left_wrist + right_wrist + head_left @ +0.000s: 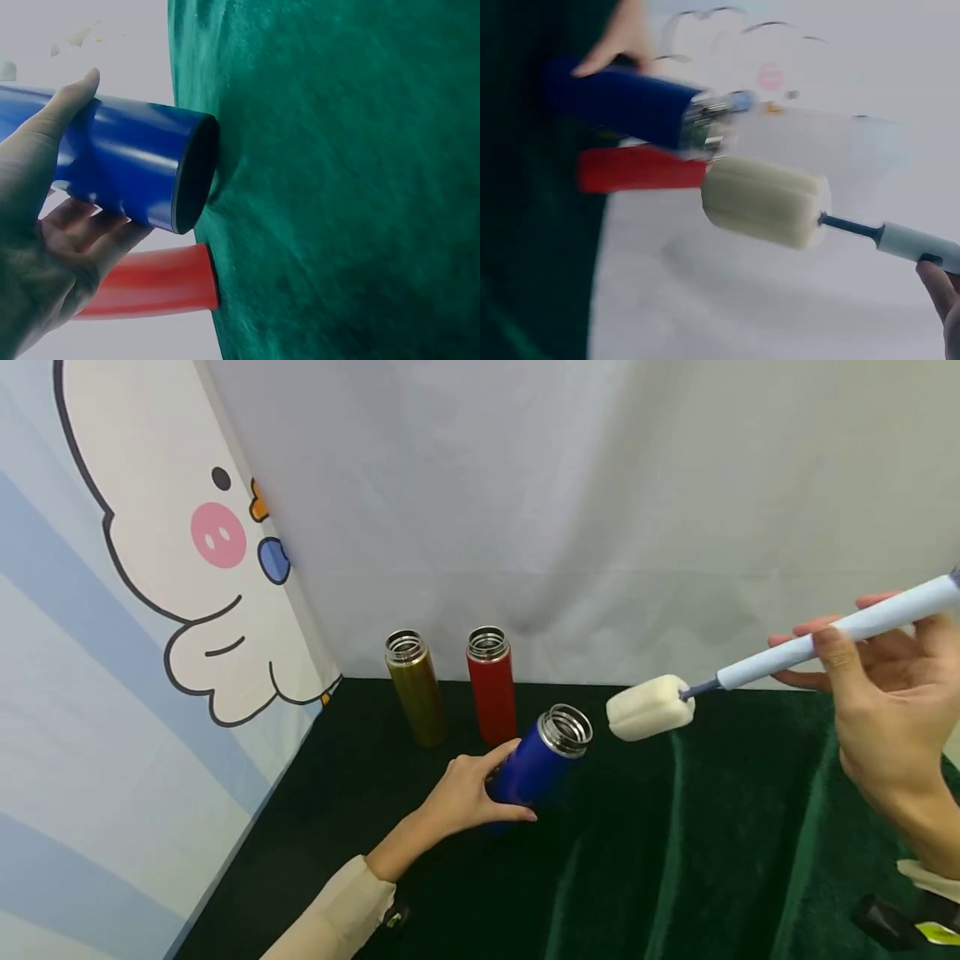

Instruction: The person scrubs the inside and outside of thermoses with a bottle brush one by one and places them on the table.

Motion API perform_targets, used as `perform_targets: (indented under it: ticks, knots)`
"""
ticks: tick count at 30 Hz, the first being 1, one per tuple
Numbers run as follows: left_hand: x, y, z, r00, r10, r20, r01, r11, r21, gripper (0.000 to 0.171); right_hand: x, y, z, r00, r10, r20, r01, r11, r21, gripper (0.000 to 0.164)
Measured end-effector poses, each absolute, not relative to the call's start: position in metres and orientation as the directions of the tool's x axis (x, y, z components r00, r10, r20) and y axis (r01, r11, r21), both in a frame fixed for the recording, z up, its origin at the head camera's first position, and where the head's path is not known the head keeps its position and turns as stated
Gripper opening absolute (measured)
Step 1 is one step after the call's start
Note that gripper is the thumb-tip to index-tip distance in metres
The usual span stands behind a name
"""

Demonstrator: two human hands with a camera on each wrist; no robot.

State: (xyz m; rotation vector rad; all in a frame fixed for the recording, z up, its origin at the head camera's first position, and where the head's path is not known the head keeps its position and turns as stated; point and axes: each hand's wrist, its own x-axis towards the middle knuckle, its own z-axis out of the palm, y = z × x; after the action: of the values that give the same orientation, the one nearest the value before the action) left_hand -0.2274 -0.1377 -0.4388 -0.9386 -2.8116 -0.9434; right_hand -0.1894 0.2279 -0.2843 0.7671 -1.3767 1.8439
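Note:
My left hand (pixel 468 793) grips a blue bottle (pixel 536 768) round its body, the thumb on one side and the fingers on the other. The bottle has no lid on its steel neck and tilts to the right; in the left wrist view its dark base (pixel 196 174) is close to the green cloth. Up on the right, my right hand (pixel 892 693) holds a bottle brush by its pale blue handle (pixel 780 660). The brush's cream sponge head (pixel 651 707) is to the right of the blue bottle's mouth, apart from it in the head view.
A gold bottle (pixel 417 693) and a red bottle (pixel 492 689) stand lidless behind the blue one. Dark green cloth (pixel 615 877) covers the table. A pale curtain (pixel 570 527) hangs at the back, and a cartoon-printed panel (pixel 150 610) is on the left.

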Motion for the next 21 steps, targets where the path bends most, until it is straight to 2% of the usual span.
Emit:
perform_targets:
  ticks: [4, 9, 15, 19, 21]
  knots:
    - [-0.229, -0.133, -0.438, -0.812, 0.534, 0.235, 0.574, 0.659, 0.486, 0.091, -0.192, 0.229, -0.299, -0.615, 0.099, 0.782, -0.788, -0.109, -0.606, 0.032]
    - [-0.229, -0.126, -0.437, -0.826, 0.518, 0.221, 0.558, 0.698, 0.449, 0.091, -0.189, 0.229, -0.306, -0.64, 0.084, 0.764, -0.766, -0.147, -0.626, 0.031]
    - [-0.228, -0.124, -0.434, -0.83, 0.51, 0.227, 0.555, 0.709, 0.435, 0.09, -0.179, 0.232, -0.301, -0.69, 0.077, 0.72, -0.724, -0.087, -0.684, 0.027]
    - [-0.228, -0.123, -0.433, -0.824, 0.521, 0.224, 0.564, 0.716, 0.412, 0.09, -0.177, 0.231, -0.3, -0.741, 0.091, 0.665, -0.671, -0.156, -0.725, 0.026]
    - [-0.227, -0.122, -0.432, -0.818, 0.53, 0.223, 0.573, 0.719, 0.394, 0.09, -0.179, 0.231, -0.302, -0.736, 0.073, 0.673, -0.668, -0.239, -0.705, 0.027]
